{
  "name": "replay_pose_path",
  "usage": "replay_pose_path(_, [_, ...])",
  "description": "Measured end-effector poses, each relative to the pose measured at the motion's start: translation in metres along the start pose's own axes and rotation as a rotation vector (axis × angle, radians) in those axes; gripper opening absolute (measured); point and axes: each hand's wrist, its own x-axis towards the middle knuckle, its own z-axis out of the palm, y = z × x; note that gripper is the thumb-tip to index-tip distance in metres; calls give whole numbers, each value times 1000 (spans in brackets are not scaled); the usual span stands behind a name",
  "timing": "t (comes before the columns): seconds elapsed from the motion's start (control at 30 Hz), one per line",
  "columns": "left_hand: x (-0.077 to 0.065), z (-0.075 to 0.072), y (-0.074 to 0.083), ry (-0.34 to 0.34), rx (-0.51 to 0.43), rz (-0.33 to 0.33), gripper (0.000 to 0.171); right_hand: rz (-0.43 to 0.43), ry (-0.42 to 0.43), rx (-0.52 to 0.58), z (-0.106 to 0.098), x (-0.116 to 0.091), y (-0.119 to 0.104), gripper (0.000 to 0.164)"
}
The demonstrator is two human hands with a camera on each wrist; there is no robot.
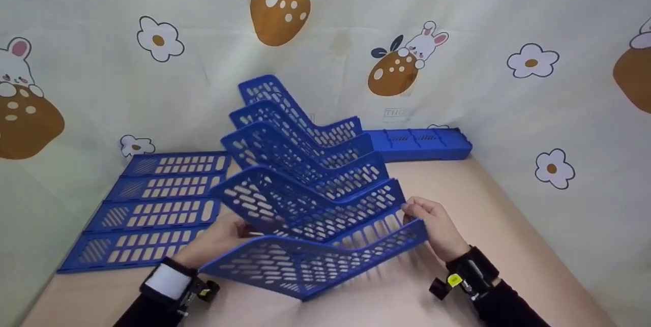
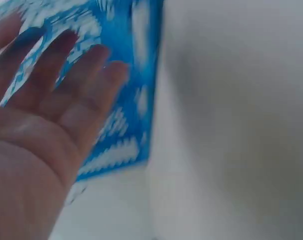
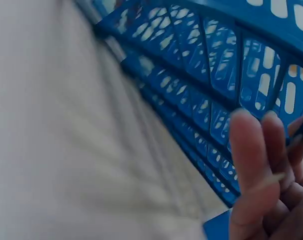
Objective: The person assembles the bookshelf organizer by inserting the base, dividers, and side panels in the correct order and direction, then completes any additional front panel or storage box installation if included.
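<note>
A blue plastic file rack point(image 1: 351, 210), with several slotted upright dividers, stands at a slant in the middle of the head view. On the left, my left hand point(image 1: 224, 235) reaches in behind the front divider, which partly hides its fingers. The left wrist view has that hand's fingers point(image 2: 86, 90) mostly straight against the blue slotted plastic, the palm bare. My right hand point(image 1: 435, 223) pinches the rack's right edge between the two nearest dividers. In the right wrist view its thumb point(image 3: 249, 150) lies along the lattice side, fingers bent behind it.
Several flat blue slotted panels point(image 1: 157, 210) lie in a column on the table point(image 1: 513, 245) at left. A long blue piece point(image 1: 427, 145) lies at the back right. A printed curtain point(image 1: 330, 6) hangs close behind and along both sides.
</note>
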Motion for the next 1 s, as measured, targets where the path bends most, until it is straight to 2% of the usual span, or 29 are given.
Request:
replay_pose_path(0.07, [-10, -15, 5, 14, 72, -72, 49, -57, 38, 31, -3, -7, -17, 36])
replay_pose_path(0.13, [-21, -30, 7, 77, 171, -160, 50, -110, 43, 52, -7, -14, -33, 37])
replay_pose_path(0.23, [-38, -52, 0, 170, 340, -254, 45, -162, 4, 68, -15, -25, -55, 38])
replay_pose_path(0.33, [-51, -68, -13, 252, 498, -354, 50, -177, 31, 50, -22, -33, -71, 38])
replay_pose_path(0.43, [-61, -82, -29, 271, 600, -437, 59, -155, 116, 26, -29, -41, -81, 37])
replay_pose_path(0.53, [-67, -90, -41, 242, 652, -538, 67, -119, 189, -5, -35, -47, -89, 36])
replay_pose_path(0.63, [-69, -91, -45, 202, 698, -610, 73, -106, 225, -35, -40, -51, -94, 34])
replay_pose_path(0.77, [-65, -82, -39, 152, 717, -659, 82, -114, 255, -68, -49, -57, -100, 34])
replay_pose_path(0.87, [-60, -68, -31, 117, 707, -682, 87, -121, 259, -90, -55, -59, -105, 34])
replay_pose_path(1.0, [-52, -41, -16, 77, 687, -704, 85, -130, 254, -108, -65, -61, -112, 35])
